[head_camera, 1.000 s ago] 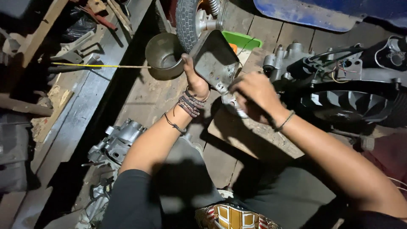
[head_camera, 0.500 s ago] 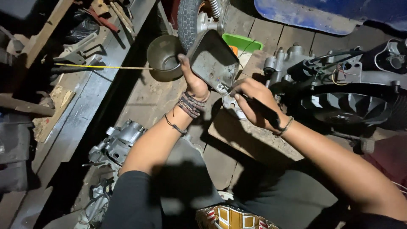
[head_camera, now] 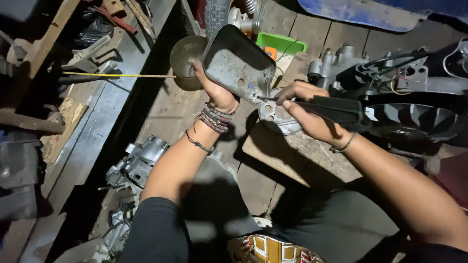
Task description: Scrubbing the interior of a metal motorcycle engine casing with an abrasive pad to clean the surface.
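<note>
We hold a dark, rounded-rectangular metal cover (head_camera: 239, 63) tilted up over the wooden floor (head_camera: 161, 104), our left hand (head_camera: 217, 92) clenched around its near left edge. Our right hand (head_camera: 304, 114) grasps a black-handled tool (head_camera: 336, 109), its thin tip touching the cover's near right corner. Just beneath lies a round metal plate (head_camera: 278, 117); an engine block (head_camera: 390, 92) sits right, a metal bowl (head_camera: 187, 61) left.

Worn wooden plank floor (head_camera: 161, 109) carries everything: a green plastic tray (head_camera: 285, 44) at twelve o'clock, an engine casing (head_camera: 139, 163) at eight, a black engine block (head_camera: 414, 104) at three, a flat wooden board (head_camera: 297, 158) at center.
</note>
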